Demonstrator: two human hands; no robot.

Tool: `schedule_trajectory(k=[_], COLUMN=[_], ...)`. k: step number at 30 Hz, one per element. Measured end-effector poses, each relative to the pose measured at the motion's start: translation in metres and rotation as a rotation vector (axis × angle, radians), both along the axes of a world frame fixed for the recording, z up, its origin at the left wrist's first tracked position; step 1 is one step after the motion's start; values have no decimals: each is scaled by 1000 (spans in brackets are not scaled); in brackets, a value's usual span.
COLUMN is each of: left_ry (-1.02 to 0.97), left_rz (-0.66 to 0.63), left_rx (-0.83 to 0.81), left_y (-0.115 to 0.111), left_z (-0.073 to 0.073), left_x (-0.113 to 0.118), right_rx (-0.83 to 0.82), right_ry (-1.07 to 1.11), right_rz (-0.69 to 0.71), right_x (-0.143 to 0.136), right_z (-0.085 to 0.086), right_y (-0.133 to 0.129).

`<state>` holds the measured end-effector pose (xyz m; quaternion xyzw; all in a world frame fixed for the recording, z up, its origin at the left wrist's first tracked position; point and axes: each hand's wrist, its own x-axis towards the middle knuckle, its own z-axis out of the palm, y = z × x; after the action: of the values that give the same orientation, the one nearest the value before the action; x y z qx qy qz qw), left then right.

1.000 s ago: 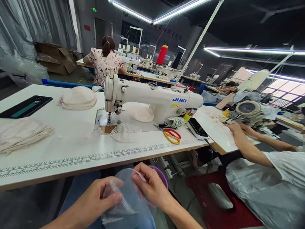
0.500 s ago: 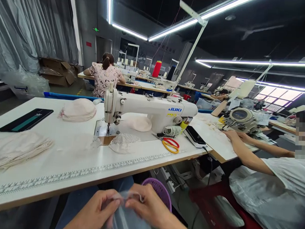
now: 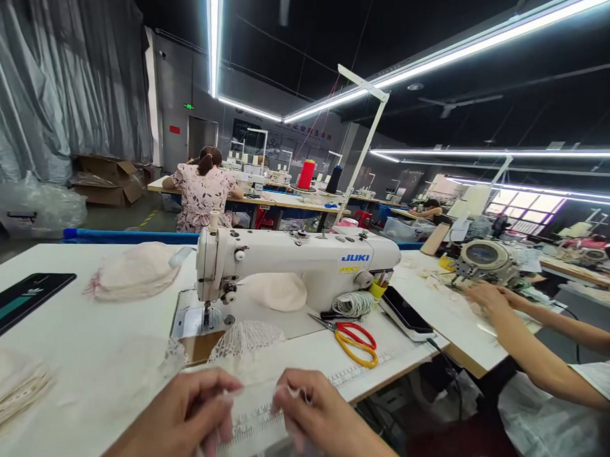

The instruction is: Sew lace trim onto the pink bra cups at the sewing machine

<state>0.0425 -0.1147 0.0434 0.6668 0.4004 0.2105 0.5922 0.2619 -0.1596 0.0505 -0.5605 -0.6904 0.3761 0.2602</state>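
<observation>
A clear plastic piece [image 3: 256, 413] is pinched in front of the sewing machine [image 3: 294, 265], at the table's near edge: one side by the left hand [image 3: 178, 421], the other by the right hand [image 3: 323, 422]. Scissors [image 3: 356, 340] lie right of the machine's needle end.

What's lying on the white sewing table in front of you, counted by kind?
Sewing machine: 1
Scissors: 1
Stacks of pale fabric pieces: 3
Lace piece: 1
Dark flat devices: 2
Coil of white cord: 1
Total: 9
The left hand and right hand pinch a clear strip.
</observation>
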Motion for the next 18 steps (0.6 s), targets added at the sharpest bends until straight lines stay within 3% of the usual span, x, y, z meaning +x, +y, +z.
schedule_trajectory(k=[3,7,11,18], left_ry=[109,228,308,506], left_rz=[21,31,13,5], left_rx=[119,163,240,315], left_y=[56,105,114,110], left_z=[4,-19,-34,-28], left_x=[9,21,21,19], right_rx=[79,140,127,144], right_ry=[-167,-356,-531,-704], right_rz=[-70,-171,-211,-165], right_x=[1,3,6,4], right_z=[7,-12,-29,-31], right_y=[51,93,101,115])
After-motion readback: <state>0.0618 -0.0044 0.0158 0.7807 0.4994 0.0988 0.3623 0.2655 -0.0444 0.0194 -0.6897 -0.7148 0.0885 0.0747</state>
